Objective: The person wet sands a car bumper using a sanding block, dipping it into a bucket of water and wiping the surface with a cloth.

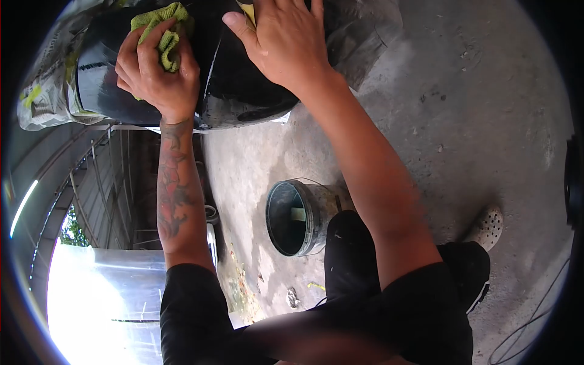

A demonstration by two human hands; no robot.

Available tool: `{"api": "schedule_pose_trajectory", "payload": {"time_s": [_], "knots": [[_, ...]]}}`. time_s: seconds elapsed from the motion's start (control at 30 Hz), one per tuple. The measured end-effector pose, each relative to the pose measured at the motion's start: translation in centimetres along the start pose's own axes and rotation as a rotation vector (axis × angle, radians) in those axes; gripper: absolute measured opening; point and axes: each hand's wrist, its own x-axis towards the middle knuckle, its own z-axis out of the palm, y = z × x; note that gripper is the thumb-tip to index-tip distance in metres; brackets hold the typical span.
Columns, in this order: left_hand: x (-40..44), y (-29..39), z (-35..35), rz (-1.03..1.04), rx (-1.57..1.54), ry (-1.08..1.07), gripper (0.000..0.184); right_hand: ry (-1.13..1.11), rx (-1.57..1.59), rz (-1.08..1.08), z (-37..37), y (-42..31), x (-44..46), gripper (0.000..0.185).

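My left hand (155,70) is wrapped round a crumpled yellow-green cloth (164,15), holding it against a glossy black car body panel (100,82). To its right, my right hand (289,45) lies over the same dark curved panel. A small piece of yellow sheet, which looks like sandpaper (248,11), shows between its thumb and fingers. Most of that sheet is hidden under the hand, and the fingertips run out of the top of the view. The panel looks wet, with streaks of light on it.
A bucket (310,222) holding dark liquid and a pale block stands on the concrete floor (474,109) by my knee. Plastic masking film (48,100) covers the surface beside the panel. A cable (529,325) lies at lower right. A metal-framed wall (100,176) rises at left.
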Motion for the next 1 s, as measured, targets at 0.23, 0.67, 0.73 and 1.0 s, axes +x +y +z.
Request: {"api": "schedule_pose_trajectory", "payload": {"time_s": [0.23, 0.67, 0.73, 1.0], "knots": [[-0.2, -0.1, 0.2, -0.001, 0.015, 0.006, 0.032, -0.061, 0.034, 0.079, 3.2, -1.2, -12.7, 0.084], [0.2, 0.3, 0.1, 0.019, 0.045, -0.007, 0.029, -0.121, 0.108, 0.183, 5.1, -0.9, -17.2, 0.087], [0.1, 0.4, 0.1, 0.019, 0.039, -0.004, 0.029, -0.193, 0.092, 0.21, 5.0, -1.0, -19.0, 0.087], [0.2, -0.3, 0.0, 0.035, 0.032, -0.071, 0.027, 0.045, 0.062, 0.076, 3.0, -1.5, -6.4, 0.087]]}}
